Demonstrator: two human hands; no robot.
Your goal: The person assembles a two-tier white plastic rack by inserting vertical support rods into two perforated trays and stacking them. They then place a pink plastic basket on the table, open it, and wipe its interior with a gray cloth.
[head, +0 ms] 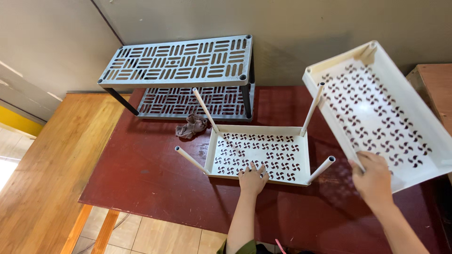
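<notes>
A white plastic shelf tray [256,141] with pinwheel cut-outs lies upside down on the dark red table [155,174], with white tube legs [203,109] poking up from its corners. My left hand [253,178] rests flat on its near edge, fingers spread. My right hand [374,176] grips the near rim of a second, matching white shelf tray [376,110], held tilted in the air to the right, one corner over a leg.
A grey two-tier slotted rack [181,63] with dark legs stands at the table's back against the wall. A crumpled brownish rag [190,127] lies in front of it. A wooden bench [52,164] runs along the left; a wooden surface [435,84] sits at right.
</notes>
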